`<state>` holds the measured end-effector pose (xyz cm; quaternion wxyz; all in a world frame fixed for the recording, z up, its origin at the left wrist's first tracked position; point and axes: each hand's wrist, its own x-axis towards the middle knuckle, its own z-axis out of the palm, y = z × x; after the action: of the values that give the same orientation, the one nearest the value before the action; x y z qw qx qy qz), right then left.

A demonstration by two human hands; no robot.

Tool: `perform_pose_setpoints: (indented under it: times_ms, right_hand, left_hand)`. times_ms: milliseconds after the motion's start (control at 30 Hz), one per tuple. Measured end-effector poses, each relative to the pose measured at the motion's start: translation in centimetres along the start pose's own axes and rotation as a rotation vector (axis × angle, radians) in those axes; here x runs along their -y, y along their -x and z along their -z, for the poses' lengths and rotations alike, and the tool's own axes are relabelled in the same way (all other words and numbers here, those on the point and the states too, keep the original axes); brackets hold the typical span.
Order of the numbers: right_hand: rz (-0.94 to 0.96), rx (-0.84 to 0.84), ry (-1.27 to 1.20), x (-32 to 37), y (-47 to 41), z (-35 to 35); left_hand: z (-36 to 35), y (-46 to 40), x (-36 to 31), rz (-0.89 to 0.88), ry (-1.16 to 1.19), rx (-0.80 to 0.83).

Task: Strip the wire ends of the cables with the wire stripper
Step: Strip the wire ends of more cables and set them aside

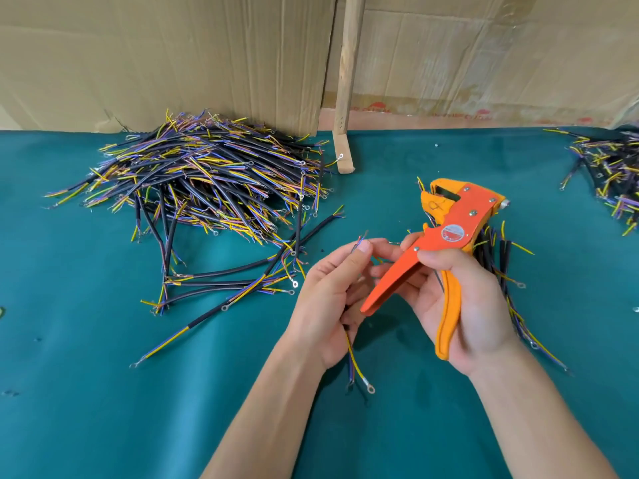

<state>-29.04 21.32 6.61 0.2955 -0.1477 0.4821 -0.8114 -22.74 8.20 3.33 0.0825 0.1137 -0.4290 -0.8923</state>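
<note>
Your left hand [325, 299] grips a black cable [356, 366], thumb and fingers pinching its thin wire ends at the top while the ring-terminal end hangs below your wrist. Your right hand [463, 305] curls around the yellow handle of the orange wire stripper [449, 233], whose handles stand spread apart, its head pointing toward the far edge of the green desk [86, 392]. A big heap of cables [207, 181] lies at the far left by the cardboard [173, 57]. Another bunch [498, 257] sits just behind your right hand, and a third pile [612, 174] at the far right edge.
</note>
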Motion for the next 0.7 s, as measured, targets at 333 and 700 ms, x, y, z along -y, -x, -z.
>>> perform_pose_setpoints:
  times_ms: [333, 700]
  right_hand:
    - [0.029, -0.031, 0.183, 0.6, -0.1, 1.2]
    - [-0.279, 0.154, 0.061, 1.4, 0.5, 1.2]
  left_hand:
    - [-0.7, 0.1, -0.1, -0.140, -0.254, -0.176]
    - [-0.3, 0.0, 0.1, -0.387, -0.553, -0.312]
